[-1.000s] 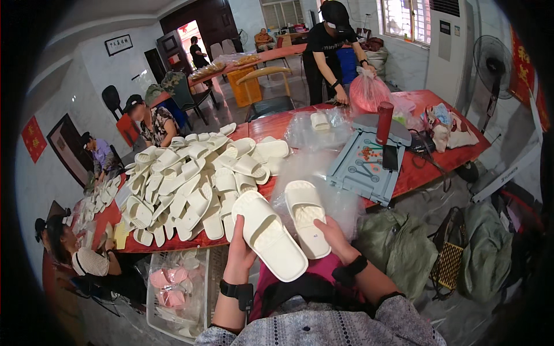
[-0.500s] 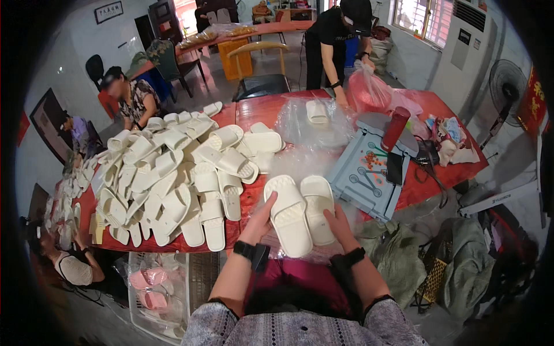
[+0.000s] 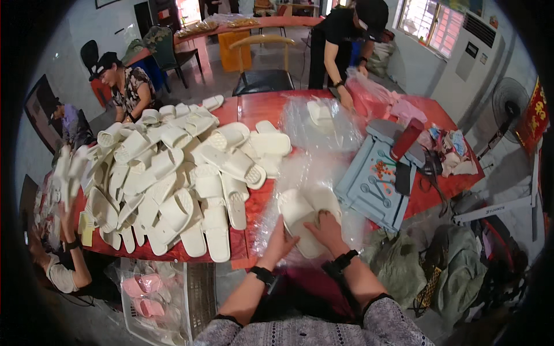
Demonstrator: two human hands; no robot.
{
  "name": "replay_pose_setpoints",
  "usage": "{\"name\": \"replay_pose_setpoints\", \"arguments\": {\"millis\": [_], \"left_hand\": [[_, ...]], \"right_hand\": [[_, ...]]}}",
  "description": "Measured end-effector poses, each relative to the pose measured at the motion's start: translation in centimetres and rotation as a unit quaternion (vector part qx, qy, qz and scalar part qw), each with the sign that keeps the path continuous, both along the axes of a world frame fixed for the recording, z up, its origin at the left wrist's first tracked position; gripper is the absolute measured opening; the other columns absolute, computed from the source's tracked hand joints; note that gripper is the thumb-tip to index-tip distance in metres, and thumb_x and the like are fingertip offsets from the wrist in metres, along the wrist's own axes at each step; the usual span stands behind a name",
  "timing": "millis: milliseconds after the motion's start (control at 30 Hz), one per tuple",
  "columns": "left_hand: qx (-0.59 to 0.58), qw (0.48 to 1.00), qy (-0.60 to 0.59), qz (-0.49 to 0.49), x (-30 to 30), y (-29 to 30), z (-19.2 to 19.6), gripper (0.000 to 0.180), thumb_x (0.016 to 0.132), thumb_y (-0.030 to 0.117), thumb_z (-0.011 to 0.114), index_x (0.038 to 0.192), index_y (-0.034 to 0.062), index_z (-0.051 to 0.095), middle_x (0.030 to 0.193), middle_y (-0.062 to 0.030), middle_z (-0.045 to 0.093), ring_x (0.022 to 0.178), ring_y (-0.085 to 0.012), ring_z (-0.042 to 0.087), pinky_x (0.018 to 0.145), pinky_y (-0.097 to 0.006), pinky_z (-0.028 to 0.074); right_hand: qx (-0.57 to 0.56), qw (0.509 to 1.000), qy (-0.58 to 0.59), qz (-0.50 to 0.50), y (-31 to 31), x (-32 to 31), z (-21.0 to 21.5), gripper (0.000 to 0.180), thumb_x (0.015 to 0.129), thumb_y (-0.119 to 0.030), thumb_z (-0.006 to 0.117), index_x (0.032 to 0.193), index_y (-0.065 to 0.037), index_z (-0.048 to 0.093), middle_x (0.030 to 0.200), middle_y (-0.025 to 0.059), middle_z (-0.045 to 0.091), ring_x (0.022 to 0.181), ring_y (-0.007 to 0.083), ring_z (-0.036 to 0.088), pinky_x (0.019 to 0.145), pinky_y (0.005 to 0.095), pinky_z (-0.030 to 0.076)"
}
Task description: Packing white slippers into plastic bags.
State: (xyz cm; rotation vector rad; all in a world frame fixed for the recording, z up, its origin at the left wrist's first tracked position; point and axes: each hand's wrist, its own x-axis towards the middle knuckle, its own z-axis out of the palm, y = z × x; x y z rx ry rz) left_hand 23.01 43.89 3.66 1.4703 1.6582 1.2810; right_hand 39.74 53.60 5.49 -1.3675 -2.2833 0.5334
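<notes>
A pair of white slippers lies side by side on a sheet of clear plastic bags at the near edge of the red table. My left hand grips the near end of the left slipper. My right hand lies on top of the right slipper, fingers curled over it. The plastic film bunches around the pair, and I cannot tell whether the slippers are inside a bag. Both wrists wear dark bands.
A big heap of white slippers fills the table's left half. A blue tray, a red bottle and a bagged slipper pair lie to the right. A person in black stands opposite; other people sit at left. A crate of pink slippers stands below.
My hands have brought the two slippers from the air in front of me down onto the plastic at the table's near edge, side by side. The view has tilted down.
</notes>
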Motion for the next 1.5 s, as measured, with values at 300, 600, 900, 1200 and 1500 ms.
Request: {"name": "replay_pose_setpoints", "arguments": {"millis": [300,600,900,1200,1500], "left_hand": [[-0.047,0.997,-0.052,-0.043,-1.0,-0.7,-2.4,0.089,0.079,0.014,0.072,0.144,-0.0050,0.016,0.136,-0.0303,0.042,0.128,-0.0368,0.043,0.103,-0.037,0.038],[-0.086,0.995,0.004,0.048,-0.1,-0.9,-1.9,0.068,0.092,0.031,0.056,0.141,-0.0050,0.025,0.136,-0.0304,0.042,0.125,-0.0387,0.045,0.103,-0.040,0.038],[-0.073,0.957,0.265,0.090,2.1,3.6,2.0,0.076,0.078,0.037,0.072,0.131,-0.0065,0.038,0.102,-0.0242,0.061,0.100,-0.0381,0.058,0.084,-0.043,0.048],[-0.111,0.980,0.099,0.133,2.9,5.4,1.4,0.045,0.075,0.037,0.073,0.098,0.0000,0.060,0.080,-0.0188,0.066,0.077,-0.0359,0.064,0.070,-0.044,0.050],[-0.056,0.974,0.199,0.093,3.0,6.5,4.5,0.028,0.084,0.032,0.062,0.082,0.0047,0.062,0.077,-0.0185,0.064,0.077,-0.0398,0.062,0.065,-0.048,0.048]], "right_hand": [[0.029,0.997,-0.036,-0.057,1.6,-1.3,-2.7,0.046,0.084,-0.042,0.060,0.073,0.003,0.064,0.072,0.0241,0.063,0.071,0.0399,0.063,0.065,0.0473,0.049],[-0.086,0.945,0.308,-0.066,1.1,2.5,-0.1,0.035,0.091,-0.028,0.054,0.094,0.005,0.064,0.074,0.0152,0.065,0.072,0.0239,0.064,0.065,0.0384,0.047],[-0.195,0.802,0.535,-0.181,-3.1,13.1,5.8,0.033,0.093,-0.026,0.055,0.107,0.004,0.060,0.092,0.0029,0.062,0.080,0.0125,0.056,0.069,0.0279,0.044],[-0.215,0.789,0.521,-0.243,-6.7,18.4,2.8,0.033,0.092,-0.028,0.057,0.102,0.004,0.062,0.086,0.0032,0.063,0.072,0.0115,0.057,0.061,0.0284,0.044],[-0.234,0.840,0.475,-0.117,-6.5,16.6,0.2,0.034,0.095,-0.025,0.055,0.112,0.004,0.061,0.096,0.0026,0.065,0.084,0.0111,0.060,0.073,0.0277,0.047]]}}
